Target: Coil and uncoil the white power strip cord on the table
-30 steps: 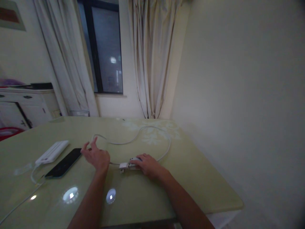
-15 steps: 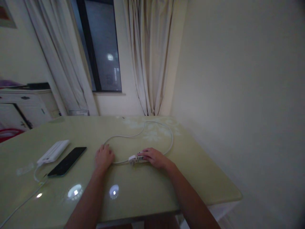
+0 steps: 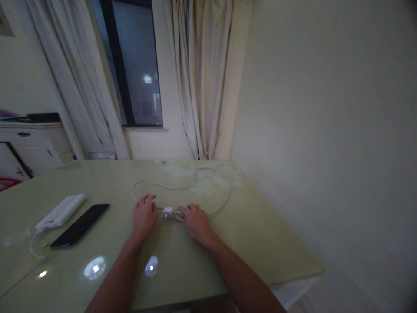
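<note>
My right hand [image 3: 194, 221] lies on a small white charger plug [image 3: 171, 212] on the green table [image 3: 260, 234], fingers curled over it. A white cable [image 3: 182, 187] loops from the plug across the table and back toward my left hand [image 3: 144, 214]. That hand rests palm down on the table with fingers bent, its fingertips at the cable's end. Whether it grips the cable is hidden.
A black phone [image 3: 81, 225] lies face up at the left, beside a white power bank [image 3: 61, 211] with its own thin cable [image 3: 32, 250]. Curtains [image 3: 202, 78] and a dark window [image 3: 135, 65] stand behind the table. A plain wall runs along the right.
My left hand has left the phone's side and come to rest next to the plug. The right hand slid the plug left, and the cable loop shifted with it.
</note>
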